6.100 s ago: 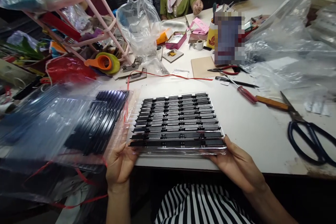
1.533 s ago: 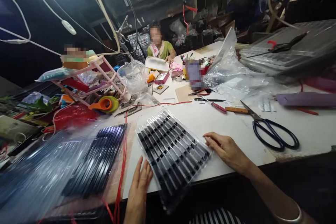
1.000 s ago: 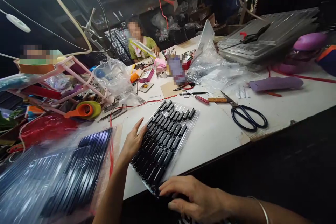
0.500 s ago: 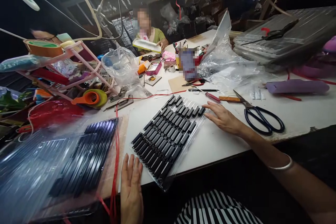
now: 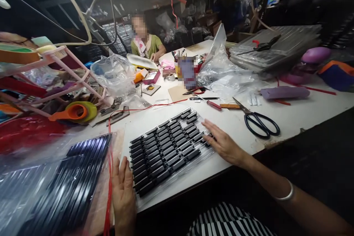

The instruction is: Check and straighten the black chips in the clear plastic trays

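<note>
A clear plastic tray (image 5: pixel 181 177) with rows of small black ridged parts (image 5: pixel 166 149) lies at an angle on the white table, close to its front edge. My left hand (image 5: pixel 123 188) is at the tray's left side, fingers straight and pointing away from me; whether it touches the rim cannot be made out. At the far right end, my right hand (image 5: pixel 225 144) has its stretched fingers over the tray's edge. Some spots at that end hold no black part. Neither hand is closed around anything.
Stacked trays of black strips (image 5: pixel 74 177) lie left, beside red string (image 5: pixel 109 177). Scissors (image 5: pixel 257 120), a red-handled screwdriver (image 5: pixel 213 105) and a purple roll (image 5: pixel 284 93) lie beyond my right hand. A pink rack (image 5: pixel 80 72) leans at left. Another person (image 5: pixel 155 44) sits opposite.
The tray has turned clockwise between my hands, its near corner swinging left and its right end coming closer to me. My view has shifted rightward.
</note>
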Available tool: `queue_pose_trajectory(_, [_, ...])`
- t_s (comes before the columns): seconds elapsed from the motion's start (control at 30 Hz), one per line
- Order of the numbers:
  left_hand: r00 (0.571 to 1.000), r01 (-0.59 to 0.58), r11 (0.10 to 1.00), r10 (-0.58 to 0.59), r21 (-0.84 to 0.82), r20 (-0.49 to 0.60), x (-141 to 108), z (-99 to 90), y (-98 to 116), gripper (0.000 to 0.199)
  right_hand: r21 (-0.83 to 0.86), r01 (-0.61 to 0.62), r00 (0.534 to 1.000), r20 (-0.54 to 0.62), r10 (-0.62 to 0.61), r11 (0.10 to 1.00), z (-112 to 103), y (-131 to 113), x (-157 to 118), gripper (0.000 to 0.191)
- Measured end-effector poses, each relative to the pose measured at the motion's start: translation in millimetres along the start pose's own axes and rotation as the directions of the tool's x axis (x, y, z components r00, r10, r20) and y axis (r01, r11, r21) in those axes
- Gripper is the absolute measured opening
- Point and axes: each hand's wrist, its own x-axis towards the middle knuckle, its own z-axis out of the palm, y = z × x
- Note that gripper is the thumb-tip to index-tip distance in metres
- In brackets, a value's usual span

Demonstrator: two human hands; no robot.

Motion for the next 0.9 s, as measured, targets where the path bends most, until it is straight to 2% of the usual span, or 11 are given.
queue_pose_trajectory(0.13, [0.999, -0.026, 0.986, 0.018, -0.164, -0.051, -5.6, 0.2, -4.2, 0.051, -0.065, 0.036, 0.994, 0.104, -0.029, 0.997, 25.2, -30.4, -9.5, 0.061])
queue_pose_trajectory(0.23, [0.999, -0.013, 0.979, 0.003, -0.204, -0.051, -4.3, -0.3, -8.7, 0.048, -0.008, 0.054, 0.993, 0.104, -0.052, 0.999, 22.1, -40.2, -11.0, 0.062])
queue_pose_trajectory(0.33, [0.999, -0.034, 0.978, 0.025, -0.206, -0.046, -2.1, -1.2, -12.5, 0.046, 0.029, 0.064, 0.996, 0.065, -0.066, 0.998, 7.7, -31.3, 6.2, 0.064])
queue_pose_trajectory(0.43, [0.997, -0.061, 0.967, 0.049, -0.247, -0.051, -2.2, -0.2, -11.5, 0.041, -0.009, 0.051, 0.994, 0.1, -0.05, 0.999, -0.6, -13.9, 43.7, 0.067])
queue_pose_trajectory(0.53, [0.997, -0.052, 0.956, 0.035, -0.29, -0.062, -4.1, 2.0, -7.4, 0.039, -0.068, -0.014, 0.993, 0.112, 0.021, 0.998, 8.4, -1.2, 87.6, 0.072])
queue_pose_trajectory(0.63, [0.997, -0.04, 0.95, 0.017, -0.309, -0.076, -5.4, 3.0, -7.2, 0.039, -0.082, -0.038, 0.992, 0.118, 0.048, 0.996, 30.5, 1.1, 117.4, 0.077])
queue_pose_trajectory(0.77, [0.997, -0.062, 0.944, 0.042, -0.324, -0.07, -3.9, 2.5, -17.7, 0.04, -0.048, -0.003, 0.985, 0.171, 0.011, 0.999, 49.8, -5.7, 123.0, 0.076])
queue_pose_trajectory(0.83, [0.995, -0.082, 0.944, 0.058, -0.32, -0.084, -2.8, 2.5, -24.3, 0.042, -0.02, 0.023, 0.983, 0.18, -0.019, 1.0, 45.7, -9.7, 117.4, 0.073])
queue_pose_trajectory(0.9, [0.993, -0.097, 0.948, 0.07, -0.302, -0.099, -2.1, 2.6, -29.7, 0.043, -0.001, 0.035, 0.986, 0.16, -0.034, 0.999, 32.5, -12.5, 109.7, 0.067])
